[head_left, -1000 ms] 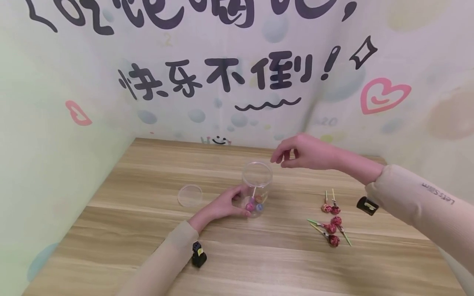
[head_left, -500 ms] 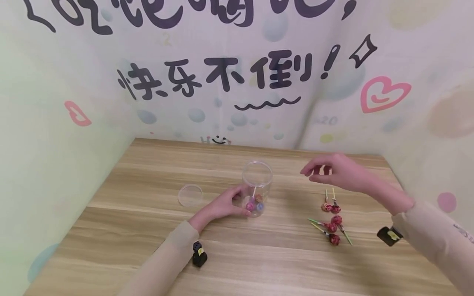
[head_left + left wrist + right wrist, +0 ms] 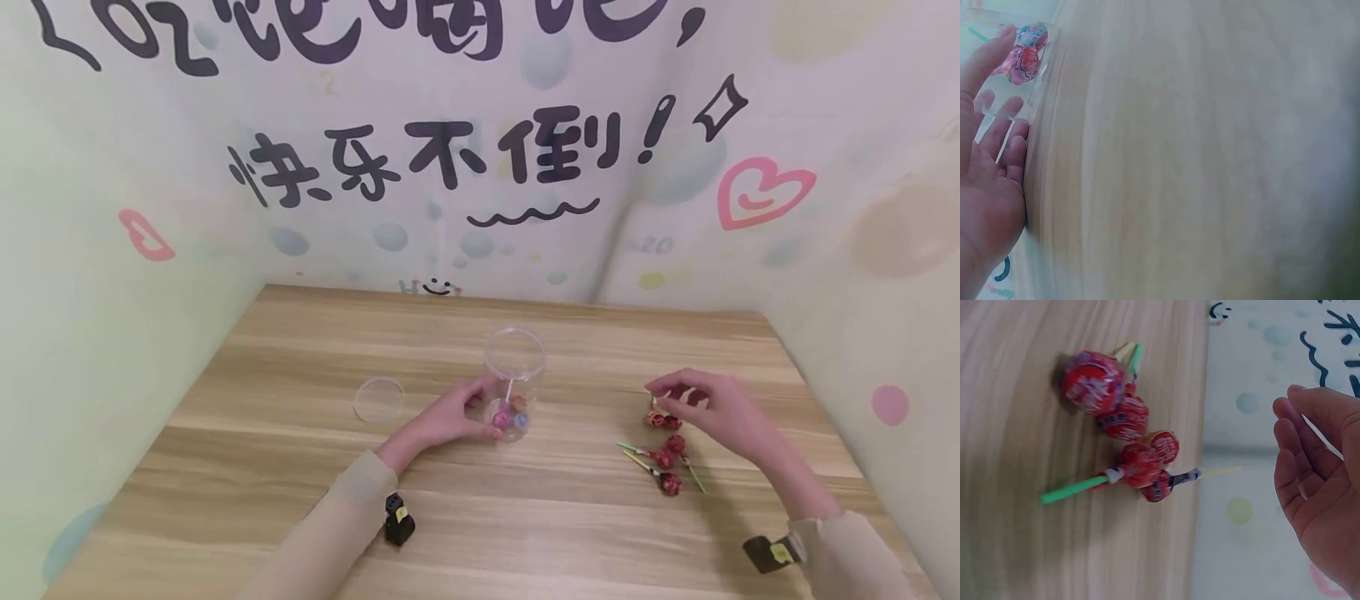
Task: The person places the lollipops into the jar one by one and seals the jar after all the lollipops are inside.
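Note:
A clear plastic jar point(image 3: 517, 362) stands upright and uncovered at the middle of the table. My left hand point(image 3: 448, 414) grips its lower side, thumb in front. Inside lie several wrapped lollipops point(image 3: 501, 419), also visible past the thumb in the left wrist view. To the right, my right hand point(image 3: 712, 407) hovers with bent fingers over red-wrapped lollipops point(image 3: 670, 483) on the table. In the right wrist view the thumb and index fingertip of that hand point(image 3: 1319, 462) are close together, with nothing seen between them; a lollipop's yellow stick point(image 3: 1221, 470) points toward them.
A round clear lid point(image 3: 379, 400) lies flat on the wooden table point(image 3: 480, 533), left of the jar. A printed cloth wall point(image 3: 375, 233) rises behind the table. Small black devices point(image 3: 399, 521) sit at both wrists.
My right hand has come away from above the jar, moving right and down to the lollipops on the table. The left hand keeps its grip on the jar.

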`<act>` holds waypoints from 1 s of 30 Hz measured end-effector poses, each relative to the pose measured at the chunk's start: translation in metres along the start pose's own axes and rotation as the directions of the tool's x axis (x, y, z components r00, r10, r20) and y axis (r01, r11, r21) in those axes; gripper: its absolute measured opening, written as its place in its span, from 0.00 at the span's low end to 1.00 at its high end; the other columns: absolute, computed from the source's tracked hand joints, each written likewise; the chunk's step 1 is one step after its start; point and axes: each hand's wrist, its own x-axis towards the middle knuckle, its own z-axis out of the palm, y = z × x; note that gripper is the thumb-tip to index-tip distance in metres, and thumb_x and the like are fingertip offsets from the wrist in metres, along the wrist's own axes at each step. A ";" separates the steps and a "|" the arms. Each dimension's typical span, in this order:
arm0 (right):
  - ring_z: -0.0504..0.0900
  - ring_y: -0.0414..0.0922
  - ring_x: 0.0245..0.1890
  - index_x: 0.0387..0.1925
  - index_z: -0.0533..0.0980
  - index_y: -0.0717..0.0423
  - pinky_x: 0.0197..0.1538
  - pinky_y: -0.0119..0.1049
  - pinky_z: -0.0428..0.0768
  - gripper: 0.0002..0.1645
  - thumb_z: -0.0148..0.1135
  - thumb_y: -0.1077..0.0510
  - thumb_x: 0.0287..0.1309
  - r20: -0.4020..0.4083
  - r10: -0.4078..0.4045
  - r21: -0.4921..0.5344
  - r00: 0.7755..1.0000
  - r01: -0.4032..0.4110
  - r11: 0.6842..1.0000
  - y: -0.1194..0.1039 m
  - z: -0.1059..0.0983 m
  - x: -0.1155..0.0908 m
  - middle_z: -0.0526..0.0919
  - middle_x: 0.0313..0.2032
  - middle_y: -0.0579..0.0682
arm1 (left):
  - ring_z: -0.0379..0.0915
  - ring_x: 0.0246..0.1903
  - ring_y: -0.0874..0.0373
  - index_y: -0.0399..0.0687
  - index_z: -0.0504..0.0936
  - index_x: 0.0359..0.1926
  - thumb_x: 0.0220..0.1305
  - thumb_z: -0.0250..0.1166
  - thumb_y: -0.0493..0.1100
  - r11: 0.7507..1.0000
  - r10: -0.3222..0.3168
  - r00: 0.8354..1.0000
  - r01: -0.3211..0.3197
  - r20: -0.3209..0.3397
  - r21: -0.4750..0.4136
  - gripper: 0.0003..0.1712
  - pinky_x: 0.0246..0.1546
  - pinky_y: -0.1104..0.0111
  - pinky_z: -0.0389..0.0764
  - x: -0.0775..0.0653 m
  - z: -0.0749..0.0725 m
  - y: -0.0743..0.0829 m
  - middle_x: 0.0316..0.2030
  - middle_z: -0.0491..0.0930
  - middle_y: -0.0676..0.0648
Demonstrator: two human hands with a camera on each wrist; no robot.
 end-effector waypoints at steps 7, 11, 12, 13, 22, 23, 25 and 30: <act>0.79 0.26 0.33 0.45 0.83 0.53 0.36 0.23 0.78 0.13 0.69 0.64 0.56 -0.113 0.057 0.023 0.992 -0.054 0.998 0.008 0.010 -0.030 0.88 0.40 0.53 | 0.71 0.60 0.49 0.49 0.67 0.70 0.48 0.79 0.45 1.000 -0.021 1.000 0.021 0.000 -0.018 0.48 0.66 0.53 0.69 -0.003 0.002 -0.001 0.61 0.75 0.43; 0.77 0.23 0.35 0.46 0.83 0.53 0.36 0.19 0.76 0.16 0.70 0.65 0.54 -0.201 0.078 0.032 0.976 -0.073 0.997 0.012 0.013 -0.046 0.87 0.40 0.41 | 0.71 0.61 0.50 0.49 0.67 0.70 0.48 0.79 0.45 1.000 -0.010 1.000 0.010 0.000 -0.010 0.48 0.66 0.53 0.70 -0.002 0.002 -0.001 0.61 0.75 0.44; 0.77 0.22 0.35 0.46 0.83 0.53 0.36 0.19 0.76 0.16 0.71 0.66 0.54 -0.219 0.090 0.039 0.972 -0.083 0.996 0.013 0.014 -0.050 0.87 0.40 0.37 | 0.71 0.61 0.50 0.48 0.67 0.69 0.48 0.79 0.45 1.000 -0.007 1.000 0.007 0.001 -0.007 0.48 0.66 0.54 0.70 -0.001 0.002 0.000 0.61 0.75 0.44; 0.77 0.22 0.35 0.46 0.83 0.54 0.36 0.18 0.76 0.17 0.71 0.65 0.54 -0.233 0.103 0.046 0.967 -0.095 0.994 0.014 0.014 -0.053 0.86 0.40 0.35 | 0.71 0.61 0.50 0.48 0.67 0.70 0.48 0.79 0.46 1.000 -0.004 1.000 0.004 0.001 -0.008 0.48 0.66 0.54 0.70 -0.001 0.001 0.000 0.61 0.75 0.44; 0.76 0.20 0.37 0.56 0.77 0.59 0.37 0.22 0.80 0.27 0.72 0.57 0.55 -0.106 0.289 0.069 0.951 -0.283 0.957 0.023 0.018 -0.070 0.85 0.47 0.62 | 0.70 0.62 0.50 0.53 0.67 0.70 0.48 0.79 0.46 0.999 -0.007 1.000 0.007 0.007 -0.035 0.48 0.66 0.52 0.69 -0.001 0.000 0.000 0.65 0.73 0.46; 0.75 0.19 0.37 0.57 0.76 0.59 0.38 0.23 0.81 0.28 0.72 0.56 0.55 -0.079 0.312 0.079 0.947 -0.306 0.949 0.024 0.019 -0.071 0.85 0.48 0.62 | 0.70 0.62 0.50 0.53 0.67 0.70 0.48 0.79 0.46 0.999 -0.003 1.000 0.003 0.008 -0.035 0.48 0.66 0.52 0.69 -0.002 0.000 0.000 0.65 0.73 0.46; 0.75 0.19 0.37 0.57 0.76 0.59 0.38 0.24 0.80 0.29 0.72 0.54 0.55 -0.041 0.341 0.079 0.939 -0.337 0.938 0.026 0.022 -0.072 0.85 0.48 0.62 | 0.70 0.62 0.51 0.54 0.67 0.70 0.48 0.79 0.46 0.999 -0.001 1.000 0.001 0.013 -0.032 0.48 0.65 0.52 0.69 -0.002 0.000 0.000 0.66 0.72 0.47; 0.76 0.23 0.34 0.55 0.77 0.60 0.38 0.25 0.80 0.29 0.74 0.53 0.52 0.010 0.351 0.050 0.936 -0.351 0.935 0.030 0.028 -0.072 0.87 0.42 0.58 | 0.70 0.62 0.50 0.51 0.67 0.70 0.48 0.79 0.46 1.000 0.001 1.000 -0.001 0.009 -0.028 0.48 0.66 0.53 0.69 0.001 0.001 0.000 0.64 0.74 0.45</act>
